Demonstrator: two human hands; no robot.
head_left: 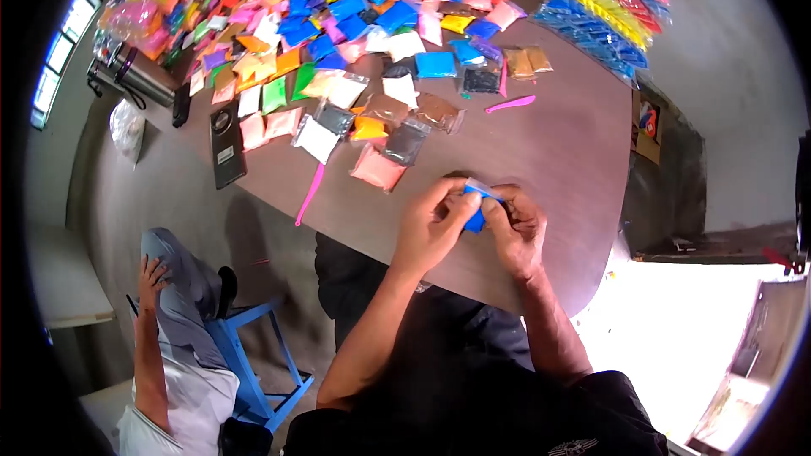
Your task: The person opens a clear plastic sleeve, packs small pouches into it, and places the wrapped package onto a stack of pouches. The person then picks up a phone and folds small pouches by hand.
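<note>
Near the table's front edge, a small blue packet [475,218] is held between my two hands. My left hand [435,224] pinches its left side with thumb and fingers. On its right side, my right hand [517,228] has its thumb and curled fingers closed on the packet's upper part. A clear strip shows along the packet's top. To the left lie a salmon-pink packet [378,168], a dark grey packet [406,142] and a pink plastic tool [310,194]. A second pink tool [511,104] rests beyond my hands.
Many coloured packets [346,8] cover the far side of the table [574,160]. Bundles of wrapped coloured items [600,17] lie at the back right. A dark phone [226,145] and metal bottle [144,74] are at the left. A seated person [182,363] is lower left, beside a blue stool [245,346].
</note>
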